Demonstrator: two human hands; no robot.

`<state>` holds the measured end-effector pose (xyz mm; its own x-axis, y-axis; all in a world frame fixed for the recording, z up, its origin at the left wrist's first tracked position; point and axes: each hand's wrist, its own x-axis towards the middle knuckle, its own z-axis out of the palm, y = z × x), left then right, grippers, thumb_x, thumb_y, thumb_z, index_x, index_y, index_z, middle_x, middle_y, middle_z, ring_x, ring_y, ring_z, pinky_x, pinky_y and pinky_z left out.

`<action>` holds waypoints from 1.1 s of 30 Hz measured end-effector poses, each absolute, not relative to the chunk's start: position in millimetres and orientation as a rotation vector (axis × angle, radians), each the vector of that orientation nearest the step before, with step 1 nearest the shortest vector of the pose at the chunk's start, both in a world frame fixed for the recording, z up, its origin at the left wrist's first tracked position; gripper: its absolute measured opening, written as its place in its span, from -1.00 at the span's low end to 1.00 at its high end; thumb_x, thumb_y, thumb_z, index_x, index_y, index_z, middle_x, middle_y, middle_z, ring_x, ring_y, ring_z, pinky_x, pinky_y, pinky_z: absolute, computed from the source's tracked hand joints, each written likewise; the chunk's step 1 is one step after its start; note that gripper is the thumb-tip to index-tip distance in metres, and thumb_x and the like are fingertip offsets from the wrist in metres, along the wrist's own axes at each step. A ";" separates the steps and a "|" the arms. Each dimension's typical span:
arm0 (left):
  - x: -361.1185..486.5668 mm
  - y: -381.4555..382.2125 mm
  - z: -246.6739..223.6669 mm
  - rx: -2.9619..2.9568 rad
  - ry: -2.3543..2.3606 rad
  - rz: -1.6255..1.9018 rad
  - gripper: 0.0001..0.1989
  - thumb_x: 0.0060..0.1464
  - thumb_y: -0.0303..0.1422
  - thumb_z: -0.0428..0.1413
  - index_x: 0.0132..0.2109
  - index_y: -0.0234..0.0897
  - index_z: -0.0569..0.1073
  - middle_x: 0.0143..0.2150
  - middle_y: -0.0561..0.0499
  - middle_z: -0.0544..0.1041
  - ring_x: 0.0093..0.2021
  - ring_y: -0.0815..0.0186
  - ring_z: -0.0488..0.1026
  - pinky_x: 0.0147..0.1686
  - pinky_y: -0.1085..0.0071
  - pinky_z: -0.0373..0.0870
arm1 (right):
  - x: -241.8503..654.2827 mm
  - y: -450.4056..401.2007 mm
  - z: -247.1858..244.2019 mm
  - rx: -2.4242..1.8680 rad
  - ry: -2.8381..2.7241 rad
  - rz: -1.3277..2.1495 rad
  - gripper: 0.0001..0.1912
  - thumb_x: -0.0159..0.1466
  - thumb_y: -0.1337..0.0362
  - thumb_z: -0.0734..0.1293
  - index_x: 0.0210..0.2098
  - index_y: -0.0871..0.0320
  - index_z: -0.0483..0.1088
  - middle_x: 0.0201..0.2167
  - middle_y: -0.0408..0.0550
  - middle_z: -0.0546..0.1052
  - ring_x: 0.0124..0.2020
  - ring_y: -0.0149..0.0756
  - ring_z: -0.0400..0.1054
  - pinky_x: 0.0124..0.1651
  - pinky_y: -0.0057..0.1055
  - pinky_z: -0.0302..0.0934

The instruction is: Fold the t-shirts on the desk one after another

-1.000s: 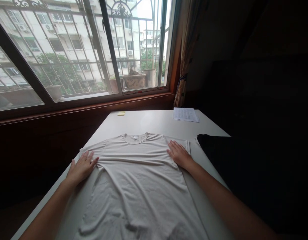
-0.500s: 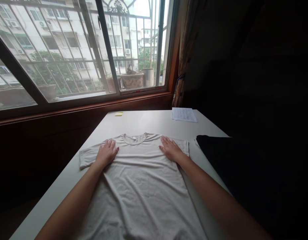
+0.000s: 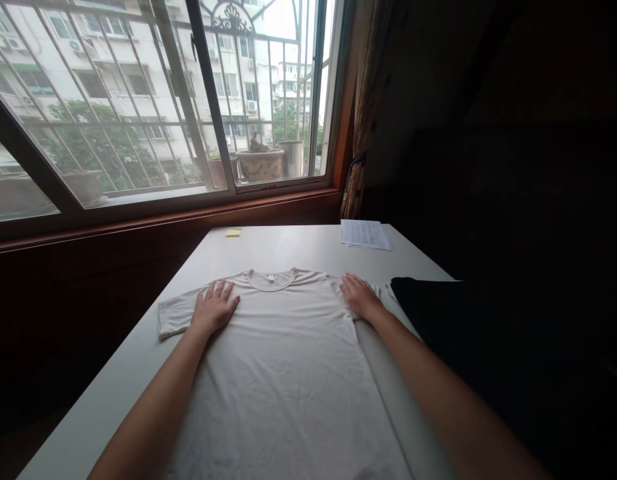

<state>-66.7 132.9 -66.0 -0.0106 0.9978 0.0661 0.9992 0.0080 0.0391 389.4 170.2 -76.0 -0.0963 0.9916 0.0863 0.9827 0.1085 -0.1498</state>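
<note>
A pale short-sleeved T-shirt (image 3: 288,373) lies spread on the white table, its neckline toward the window and its lower end running out of the bottom of the view. My left hand (image 3: 215,308) rests flat on the left shoulder area, beside the left sleeve, with fingers spread. On the other side, my right hand (image 3: 361,295) lies flat over the right sleeve, fingers stretched out and covering most of it. Slight creases cross the fabric between the hands.
The white table (image 3: 283,248) carries a yellow sticky note (image 3: 233,233) and some printed papers (image 3: 365,235) at its far end. A dark cloth (image 3: 428,300) lies along the right edge. Beyond stand a barred window (image 3: 153,100) and a tied curtain (image 3: 355,167).
My right hand has slid outward to the right, from the shoulder onto the sleeve. The shirt's body looks smoother, with fewer deep folds. My left hand stays at about the same spot.
</note>
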 end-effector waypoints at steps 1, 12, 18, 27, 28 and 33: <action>-66.2 132.6 -65.8 -2.196 -2.217 -0.119 -0.29 0.34 0.09 -0.33 0.49 -0.10 0.01 0.55 -0.05 -0.10 0.52 -0.04 -0.19 0.36 -0.21 -0.12 | 396.0 169.9 -75.7 -2.026 -2.184 0.060 -0.42 0.50 0.11 -0.03 0.39 0.21 0.15 0.45 0.08 0.13 0.45 -0.10 -0.06 0.44 -0.08 -0.17; -54.1 129.4 -57.1 -2.154 -2.168 -0.167 -0.35 0.32 0.01 -0.19 0.44 -0.12 0.15 0.53 -0.06 0.01 0.52 -0.10 -0.25 0.34 -0.29 -0.10 | 421.2 168.9 -52.7 -2.301 -2.003 -0.039 -0.53 0.41 0.15 0.18 0.15 0.35 0.39 0.19 0.41 0.33 0.21 0.16 0.19 0.18 -0.06 0.10; 11.6 119.6 -38.6 -2.346 -1.783 -0.404 -0.52 0.30 -0.18 -0.01 0.29 -0.21 0.38 0.43 -0.15 0.25 0.49 -0.03 -0.06 0.39 -0.17 -0.06 | 421.0 186.3 -36.3 -2.414 -1.914 0.128 -0.56 0.27 0.24 0.31 0.06 0.42 0.42 0.08 0.42 0.43 0.21 0.15 0.25 0.24 -0.08 0.04; 144.6 101.0 -47.6 -2.867 -1.292 -0.557 -0.52 0.33 -0.16 0.01 0.33 -0.13 0.32 0.41 -0.14 0.29 0.45 0.01 0.09 0.37 -0.11 0.04 | 431.4 169.7 -40.4 -2.296 -1.791 0.325 -0.23 0.09 0.31 0.37 0.28 0.30 0.19 -0.07 0.30 0.57 -0.05 0.09 0.50 -0.05 -0.15 0.30; 155.8 98.8 -51.2 -2.907 -1.239 -0.539 -0.52 0.34 -0.14 0.00 0.33 -0.11 0.32 0.41 -0.14 0.29 0.45 0.01 0.10 0.37 -0.13 0.04 | 431.8 164.3 -43.3 -2.257 -1.784 0.321 -0.25 0.09 0.32 0.36 0.27 0.27 0.20 -0.07 0.28 0.57 -0.04 0.08 0.50 -0.04 -0.16 0.30; 187.4 87.0 -69.4 -3.009 -1.125 -0.482 -0.47 0.35 -0.04 -0.05 0.37 -0.03 0.26 0.42 -0.10 0.27 0.44 0.04 0.13 0.37 -0.19 -0.01 | 430.2 146.9 -55.1 -2.075 -1.643 0.312 -0.34 0.15 0.33 0.31 0.25 0.20 0.21 0.02 0.25 0.55 0.04 0.06 0.47 0.04 -0.19 0.29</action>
